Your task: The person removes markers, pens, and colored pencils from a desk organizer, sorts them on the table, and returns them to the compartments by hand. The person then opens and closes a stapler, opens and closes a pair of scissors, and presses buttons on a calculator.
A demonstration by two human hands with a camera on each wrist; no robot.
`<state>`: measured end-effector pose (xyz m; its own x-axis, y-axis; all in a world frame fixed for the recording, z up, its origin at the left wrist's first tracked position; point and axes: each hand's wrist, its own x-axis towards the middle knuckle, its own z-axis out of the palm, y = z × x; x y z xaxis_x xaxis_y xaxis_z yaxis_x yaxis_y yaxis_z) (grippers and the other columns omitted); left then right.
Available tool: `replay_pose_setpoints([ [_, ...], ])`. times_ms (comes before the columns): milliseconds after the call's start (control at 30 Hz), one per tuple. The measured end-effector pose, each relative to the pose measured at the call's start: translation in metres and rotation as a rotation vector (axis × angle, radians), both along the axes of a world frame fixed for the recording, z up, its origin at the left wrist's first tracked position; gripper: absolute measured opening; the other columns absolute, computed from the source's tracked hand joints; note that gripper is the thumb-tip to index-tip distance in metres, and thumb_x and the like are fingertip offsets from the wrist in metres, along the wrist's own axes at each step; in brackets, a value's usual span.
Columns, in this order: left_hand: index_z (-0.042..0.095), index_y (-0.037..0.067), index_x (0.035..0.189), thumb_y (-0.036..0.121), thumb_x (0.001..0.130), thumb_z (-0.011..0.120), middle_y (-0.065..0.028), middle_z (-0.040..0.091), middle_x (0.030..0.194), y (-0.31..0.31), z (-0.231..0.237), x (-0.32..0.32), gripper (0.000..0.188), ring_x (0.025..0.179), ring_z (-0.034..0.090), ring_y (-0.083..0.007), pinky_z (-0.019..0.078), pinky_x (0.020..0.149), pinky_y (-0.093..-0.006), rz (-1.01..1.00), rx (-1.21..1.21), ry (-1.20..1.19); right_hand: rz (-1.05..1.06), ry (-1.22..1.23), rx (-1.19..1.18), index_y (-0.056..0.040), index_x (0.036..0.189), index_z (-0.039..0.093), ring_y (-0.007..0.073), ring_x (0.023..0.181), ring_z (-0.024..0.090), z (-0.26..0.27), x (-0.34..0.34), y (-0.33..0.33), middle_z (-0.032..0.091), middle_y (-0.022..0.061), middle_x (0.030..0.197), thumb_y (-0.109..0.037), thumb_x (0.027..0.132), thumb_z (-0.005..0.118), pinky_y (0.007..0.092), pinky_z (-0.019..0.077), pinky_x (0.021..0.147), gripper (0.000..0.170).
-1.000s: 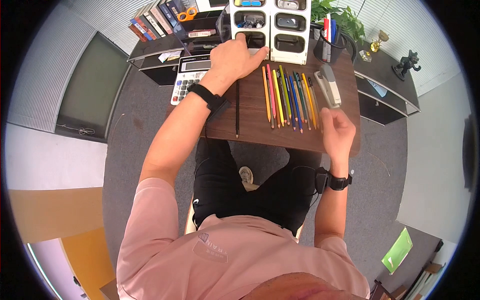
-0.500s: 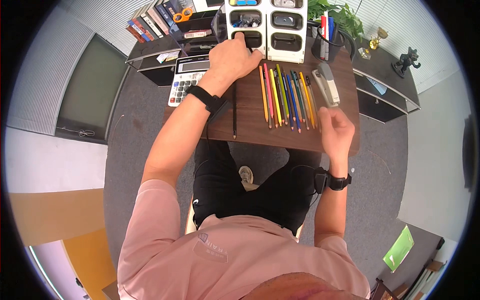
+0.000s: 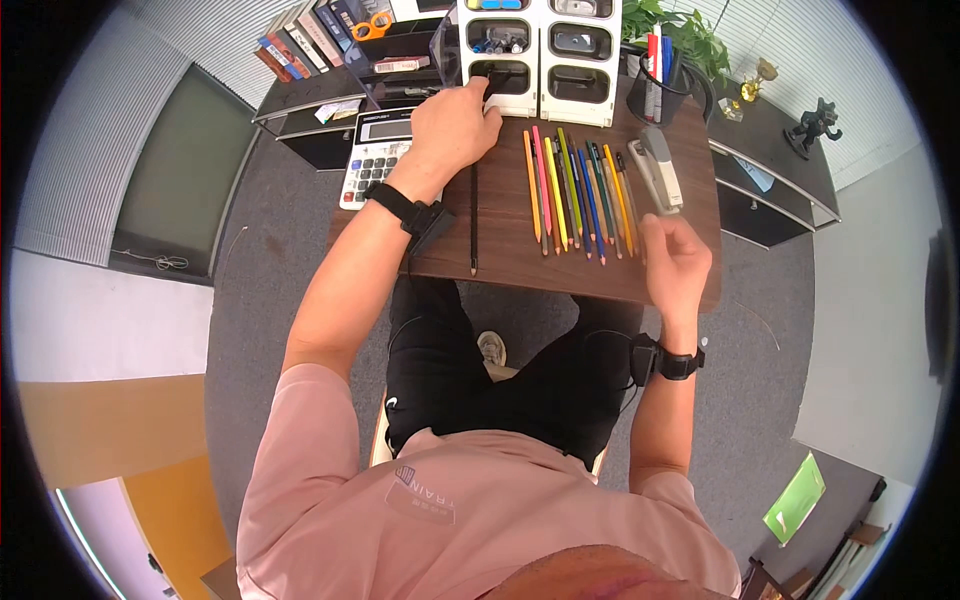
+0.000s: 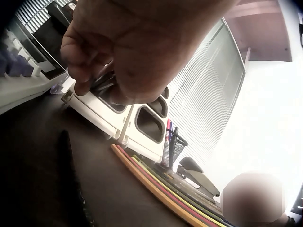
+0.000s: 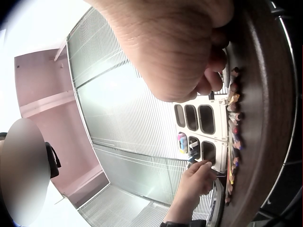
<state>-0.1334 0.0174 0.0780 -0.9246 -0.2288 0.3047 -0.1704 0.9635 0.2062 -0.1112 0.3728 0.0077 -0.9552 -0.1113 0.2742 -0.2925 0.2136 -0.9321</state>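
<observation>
My left hand (image 3: 452, 128) is at the lower left compartment (image 3: 515, 77) of the white organizer (image 3: 517, 103). Its thumb and fingers pinch a small dark item (image 4: 103, 86) with silvery glints, mostly hidden by the hand; I cannot tell its kind. Below this hand a black pencil (image 3: 474, 222) lies lengthwise on the table. Beside it runs a row of coloured pencils (image 3: 573, 195), side by side. My right hand (image 3: 677, 262) rests near the table's front edge, fingers loosely curled and holding nothing, just below the grey stapler (image 3: 656, 172).
A white calculator (image 3: 372, 165) lies left of the left forearm. Behind it stands a dark desk holder (image 3: 405, 50) with orange scissors (image 3: 373, 26). A black mesh pen cup (image 3: 655, 98) is at the back right, before a green plant (image 3: 690, 38). Books (image 3: 310, 45) stand far left.
My left hand has drawn back slightly toward me and left, uncovering more of the lower left compartment and a dark item at its fingertips. The right hand and pencils have stayed put.
</observation>
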Motion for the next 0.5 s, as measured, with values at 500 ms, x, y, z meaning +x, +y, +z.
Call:
replay_pose_setpoints([
  [500, 0.079, 0.010, 0.140, 0.022, 0.105, 0.075, -0.0160, 0.081, 0.126, -0.014, -0.006, 0.004, 0.037, 0.114, 0.078, -0.0422, 0.0625, 0.099, -0.0525, -0.116, 0.007, 0.106, -0.003, -0.008, -0.004, 0.0020, 0.100, 0.081, 0.0021, 0.073, 0.059, -0.001, 0.000, 0.000, 0.072, -0.0031, 0.080, -0.017, 0.113, 0.081, 0.0243, 0.0489, 0.067, 0.023],
])
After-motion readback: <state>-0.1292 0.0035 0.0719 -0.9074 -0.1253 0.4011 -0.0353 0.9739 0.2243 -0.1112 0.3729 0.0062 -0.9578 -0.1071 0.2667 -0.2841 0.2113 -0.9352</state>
